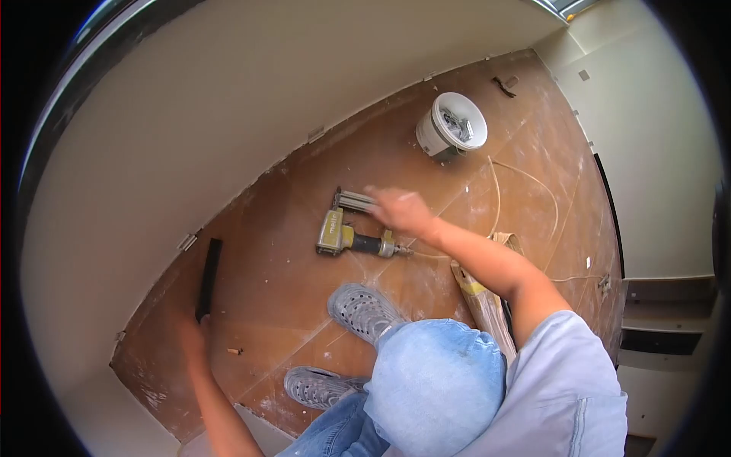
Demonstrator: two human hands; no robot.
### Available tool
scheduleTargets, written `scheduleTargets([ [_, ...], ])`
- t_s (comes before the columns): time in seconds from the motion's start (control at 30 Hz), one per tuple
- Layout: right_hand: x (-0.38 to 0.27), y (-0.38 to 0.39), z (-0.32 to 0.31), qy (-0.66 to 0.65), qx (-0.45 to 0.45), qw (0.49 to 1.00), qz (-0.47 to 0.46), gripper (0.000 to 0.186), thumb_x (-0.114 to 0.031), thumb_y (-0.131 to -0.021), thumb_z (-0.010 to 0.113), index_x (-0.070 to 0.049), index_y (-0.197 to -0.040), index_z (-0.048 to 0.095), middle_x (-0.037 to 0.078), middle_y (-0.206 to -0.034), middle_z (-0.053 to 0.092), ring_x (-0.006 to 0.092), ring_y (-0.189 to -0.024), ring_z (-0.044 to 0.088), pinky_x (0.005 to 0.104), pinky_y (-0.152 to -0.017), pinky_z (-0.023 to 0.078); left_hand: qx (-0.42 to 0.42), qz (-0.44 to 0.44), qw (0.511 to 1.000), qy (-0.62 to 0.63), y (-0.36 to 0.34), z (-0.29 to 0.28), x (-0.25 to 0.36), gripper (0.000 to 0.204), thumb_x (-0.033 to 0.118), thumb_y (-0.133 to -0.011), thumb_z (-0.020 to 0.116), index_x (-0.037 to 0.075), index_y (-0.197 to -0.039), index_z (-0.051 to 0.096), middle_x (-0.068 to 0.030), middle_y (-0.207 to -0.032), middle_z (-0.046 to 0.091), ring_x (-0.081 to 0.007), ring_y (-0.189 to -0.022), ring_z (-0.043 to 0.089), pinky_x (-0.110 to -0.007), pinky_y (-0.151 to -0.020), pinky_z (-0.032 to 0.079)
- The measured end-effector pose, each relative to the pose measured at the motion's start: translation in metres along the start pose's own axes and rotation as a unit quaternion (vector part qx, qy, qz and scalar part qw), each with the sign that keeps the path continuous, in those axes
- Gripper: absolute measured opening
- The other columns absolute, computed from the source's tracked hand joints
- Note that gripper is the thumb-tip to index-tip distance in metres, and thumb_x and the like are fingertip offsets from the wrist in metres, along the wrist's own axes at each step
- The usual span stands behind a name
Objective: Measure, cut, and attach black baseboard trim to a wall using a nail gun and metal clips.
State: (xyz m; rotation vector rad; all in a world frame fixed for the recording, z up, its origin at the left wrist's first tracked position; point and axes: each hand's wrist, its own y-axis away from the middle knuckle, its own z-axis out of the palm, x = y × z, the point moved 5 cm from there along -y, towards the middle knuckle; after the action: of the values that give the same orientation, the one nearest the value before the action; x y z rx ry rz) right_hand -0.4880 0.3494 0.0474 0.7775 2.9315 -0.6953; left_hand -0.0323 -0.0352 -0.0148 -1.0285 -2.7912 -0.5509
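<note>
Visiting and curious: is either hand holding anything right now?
Left hand: blurred by the black strip; grip unclear.
Right hand: blurred by the nail gun; grip unclear.

Both hands (403,211) reach out, blurred, well apart.

White bucket (432,139), seemingly metallic pieces (458,126) inside.

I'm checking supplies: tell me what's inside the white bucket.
The white bucket holds a jumble of grey pieces; they hide the bottom, so anything beneath them can't be seen.
</note>
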Motion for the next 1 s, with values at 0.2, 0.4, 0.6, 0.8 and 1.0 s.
scheduleTargets([
  [0.2,0.202,-0.055,-0.036,0.079,0.007,0.953,0.291,0.027,-0.020,-0.095,0.054,-0.007,-0.113,0.069,0.020,-0.102,0.072,0.0401,-0.094,0.068,0.0480,-0.084,0.053,0.026,-0.075,0.968,0.240,0.064,0.012,0.022,0.040,0.025,-0.091,0.072,-0.006,-0.114,0.062,-0.0232,-0.110,0.066,-0.0339,-0.105,0.064,-0.041,-0.093,0.048],
  [0.4,0.287,-0.064,0.036,-0.229,-0.126,0.846,0.465,0.040,-0.019,-0.084,0.065,-0.006,-0.121,0.069,0.023,-0.104,0.072,0.0360,-0.099,0.070,0.0408,-0.089,0.052,-0.017,-0.099,0.863,0.494,0.101,-0.005,0.087,0.025,0.005,-0.087,0.070,0.003,-0.107,0.055,-0.0052,-0.091,0.061,-0.0156,-0.085,0.065,-0.030,-0.082,0.052],
  [0.6,0.328,-0.057,0.010,-0.008,0.007,0.925,0.379,0.047,-0.020,-0.078,0.068,-0.002,-0.122,0.067,0.027,-0.105,0.071,0.0359,-0.097,0.070,0.0397,-0.087,0.053,-0.076,-0.093,0.763,0.635,0.093,-0.017,0.154,0.027,0.018,-0.093,0.068,0.002,-0.111,0.054,-0.0110,-0.086,0.064,-0.0228,-0.075,0.069,-0.037,-0.069,0.061],
  [0.8,0.219,-0.053,-0.034,-0.339,0.128,0.837,0.411,0.032,-0.011,-0.091,0.068,0.002,-0.120,0.064,0.005,-0.087,0.065,0.0092,-0.078,0.062,0.0264,-0.066,0.055,-0.101,-0.100,0.771,0.621,0.109,-0.037,0.148,0.029,0.018,-0.094,0.068,-0.003,-0.111,0.055,-0.0163,-0.091,0.069,-0.0254,-0.082,0.072,-0.037,-0.070,0.061],
  [1.0,0.063,-0.073,-0.050,-0.593,-0.044,0.723,0.353,0.023,-0.011,-0.095,0.063,0.000,-0.115,0.067,0.004,-0.097,0.066,0.0096,-0.086,0.063,0.0282,-0.076,0.056,-0.076,-0.059,0.777,0.622,0.091,-0.058,0.193,0.037,0.010,-0.096,0.063,-0.004,-0.125,0.047,-0.0155,-0.102,0.065,-0.0237,-0.081,0.070,-0.038,-0.074,0.061],
])
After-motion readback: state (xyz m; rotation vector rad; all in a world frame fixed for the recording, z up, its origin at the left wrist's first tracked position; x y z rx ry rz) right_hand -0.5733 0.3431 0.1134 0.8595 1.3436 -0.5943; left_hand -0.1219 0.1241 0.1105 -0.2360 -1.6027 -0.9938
